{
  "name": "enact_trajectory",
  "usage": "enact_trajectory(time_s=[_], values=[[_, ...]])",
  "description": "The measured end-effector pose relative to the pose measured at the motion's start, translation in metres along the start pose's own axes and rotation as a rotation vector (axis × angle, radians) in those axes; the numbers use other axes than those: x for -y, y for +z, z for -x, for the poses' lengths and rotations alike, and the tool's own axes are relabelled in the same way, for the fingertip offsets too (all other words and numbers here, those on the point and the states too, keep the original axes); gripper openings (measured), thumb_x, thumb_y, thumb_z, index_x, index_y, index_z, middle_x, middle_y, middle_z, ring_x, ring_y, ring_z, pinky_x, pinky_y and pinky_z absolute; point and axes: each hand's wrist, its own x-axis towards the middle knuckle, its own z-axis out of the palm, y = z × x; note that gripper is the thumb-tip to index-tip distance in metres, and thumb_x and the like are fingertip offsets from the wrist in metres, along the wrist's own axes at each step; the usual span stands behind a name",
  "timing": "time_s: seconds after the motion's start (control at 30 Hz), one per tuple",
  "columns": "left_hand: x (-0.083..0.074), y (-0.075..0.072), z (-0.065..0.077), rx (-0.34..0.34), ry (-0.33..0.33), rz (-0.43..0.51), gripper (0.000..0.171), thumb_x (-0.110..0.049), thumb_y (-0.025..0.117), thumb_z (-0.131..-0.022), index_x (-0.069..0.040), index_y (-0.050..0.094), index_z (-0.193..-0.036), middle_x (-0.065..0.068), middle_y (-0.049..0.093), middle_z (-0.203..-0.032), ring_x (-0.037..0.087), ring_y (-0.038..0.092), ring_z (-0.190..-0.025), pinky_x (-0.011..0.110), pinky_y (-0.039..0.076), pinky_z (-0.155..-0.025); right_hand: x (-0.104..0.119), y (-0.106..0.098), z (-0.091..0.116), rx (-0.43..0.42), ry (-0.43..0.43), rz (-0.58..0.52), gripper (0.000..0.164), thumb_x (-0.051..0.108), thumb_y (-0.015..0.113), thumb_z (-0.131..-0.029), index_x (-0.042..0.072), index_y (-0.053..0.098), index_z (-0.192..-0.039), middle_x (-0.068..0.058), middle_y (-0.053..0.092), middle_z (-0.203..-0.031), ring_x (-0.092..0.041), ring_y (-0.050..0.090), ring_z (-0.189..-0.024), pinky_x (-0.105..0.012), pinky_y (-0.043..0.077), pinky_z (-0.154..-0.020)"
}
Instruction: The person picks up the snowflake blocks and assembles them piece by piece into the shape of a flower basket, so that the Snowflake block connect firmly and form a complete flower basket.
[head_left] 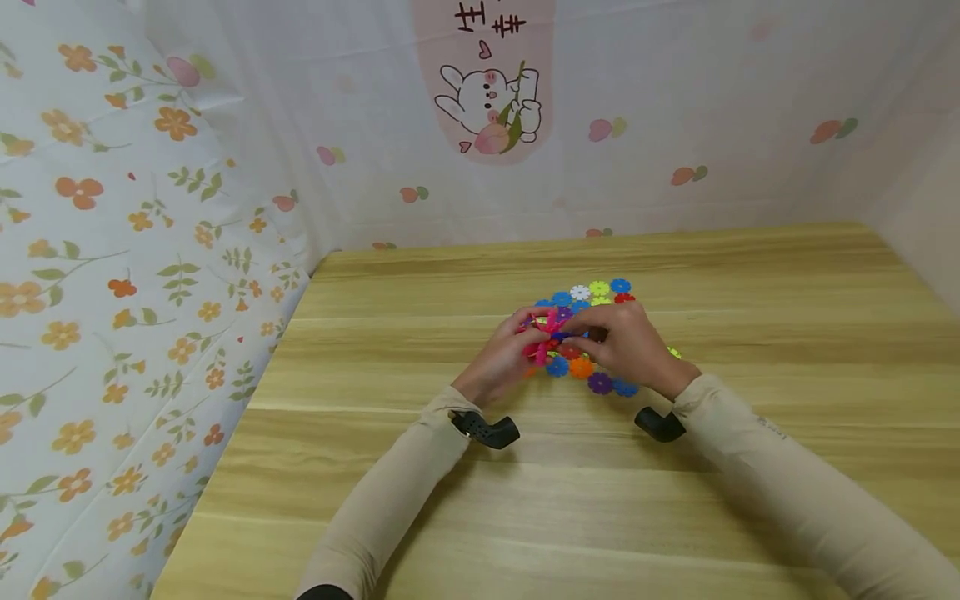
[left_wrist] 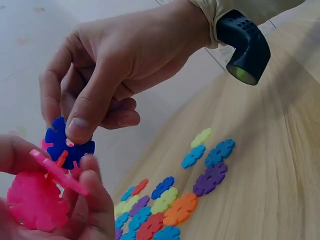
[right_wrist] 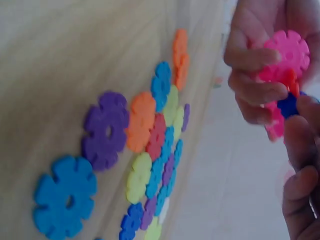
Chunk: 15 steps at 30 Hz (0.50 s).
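My left hand grips a cluster of interlocking plastic snowflake discs, mostly pink, with an orange-red disc slotted among them. Thumb and fingers of my right hand pinch a dark blue notched disc against that cluster. In the left wrist view the blue disc stands upright at the cluster's upper edge, its lower part overlapping the pink pieces. Both hands are held above the loose discs, and the fingers partly hide the joined pieces.
Loose discs lie flat on the wooden table beneath and beyond the hands, among them an orange one, a purple one and a light blue one. A patterned cloth hangs behind the table. Black wrist-worn mounts stick out below both hands.
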Motion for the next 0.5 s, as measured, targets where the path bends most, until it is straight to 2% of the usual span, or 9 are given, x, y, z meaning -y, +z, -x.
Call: enact_trajectory(time_s=[0.13,0.27,0.4,0.5], values=[[-0.001,-0.002,0.0,0.0,-0.002,-0.026,0.043,-0.007,0.044,-0.105,-0.005,0.037,-0.147,0.002,0.056,-0.101,0.015,0.057,-0.08,0.025,0.052,-0.077,-0.004,-0.006,-0.001,0.057,0.055,-0.003,0.014,0.002,0.083,-0.079,0.008,0.078,-0.091,-0.004,0.077,-0.078,-0.006,0.066,-0.056,-0.019,0.054,-0.056],[-0.001,-0.003,0.001,-0.026,-0.004,-0.005,0.044,-0.004,0.046,-0.103,0.001,0.034,-0.145,0.001,0.055,-0.091,0.013,0.059,-0.074,0.024,0.055,-0.075,-0.008,-0.01,0.0,0.072,0.069,0.012,0.013,0.001,0.081,-0.08,0.008,0.078,-0.09,-0.003,0.075,-0.077,-0.006,0.063,-0.057,-0.019,0.053,-0.056],[0.001,-0.005,0.001,-0.065,-0.007,0.028,0.036,-0.001,0.047,-0.101,-0.002,0.037,-0.136,0.0,0.048,-0.075,0.013,0.052,-0.066,0.025,0.053,-0.074,-0.015,-0.018,0.0,0.068,0.095,0.04,0.008,0.002,0.078,-0.085,0.008,0.077,-0.09,-0.004,0.075,-0.077,-0.005,0.061,-0.057,-0.019,0.051,-0.054],[0.002,-0.009,0.002,-0.075,-0.008,0.049,0.036,-0.002,0.046,-0.103,-0.002,0.036,-0.137,0.001,0.047,-0.075,0.011,0.058,-0.07,0.026,0.053,-0.076,-0.022,-0.029,-0.001,0.071,0.14,0.076,0.005,0.004,0.075,-0.088,0.007,0.077,-0.091,-0.004,0.075,-0.076,-0.005,0.06,-0.056,-0.019,0.05,-0.054]])
